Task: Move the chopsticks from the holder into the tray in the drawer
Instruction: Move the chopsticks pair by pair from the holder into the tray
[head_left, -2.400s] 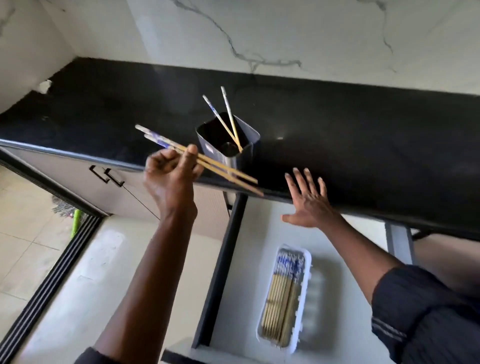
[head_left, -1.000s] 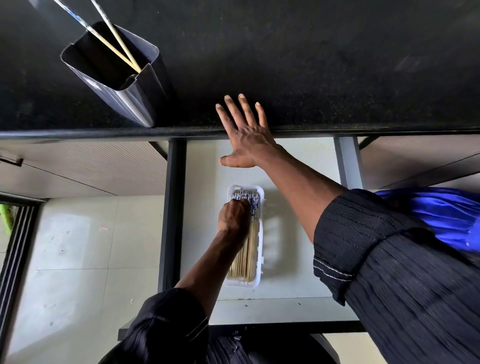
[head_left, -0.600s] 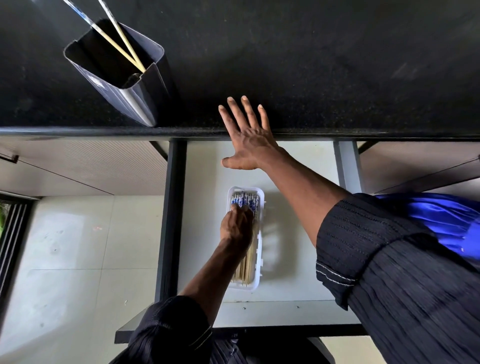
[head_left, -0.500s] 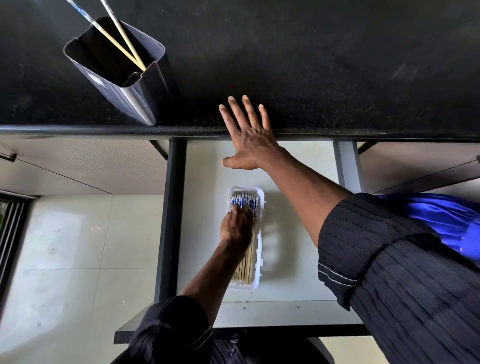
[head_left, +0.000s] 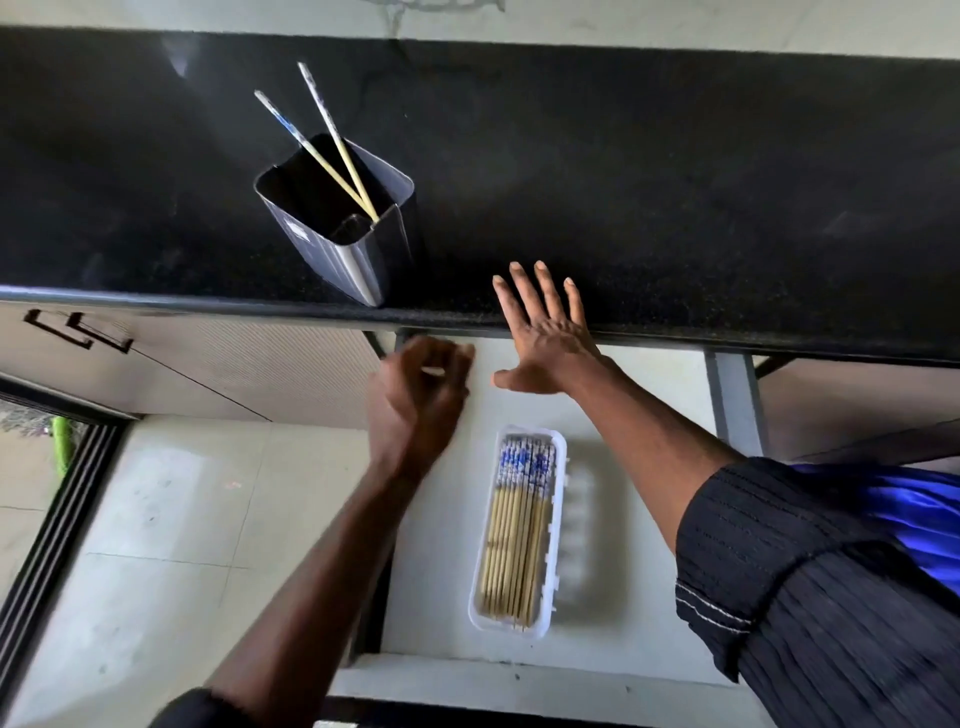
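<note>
chopsticks: two of them stand tilted in the dark holder. their patterned ends lean up and back and spread apart, and their plain tips meet low in the holder's near right corner. the holder sits on the black tabletop, close to its front edge. below that edge the drawer is pulled out, and a white tray lies lengthwise on its pale floor. a bundle of more chopsticks lies in the tray, side by side, with the blue-and-white ends toward the tabletop. the left hand hangs in the air, blurred, just under the tabletop's edge, between the tray and the holder. its grip is loose, the fingers half curled, and nothing shows in it. the right hand lies flat across the tabletop's front edge, fingers straight and spread, thumb out to the side over the drawer. its grip holds nothing.
</note>
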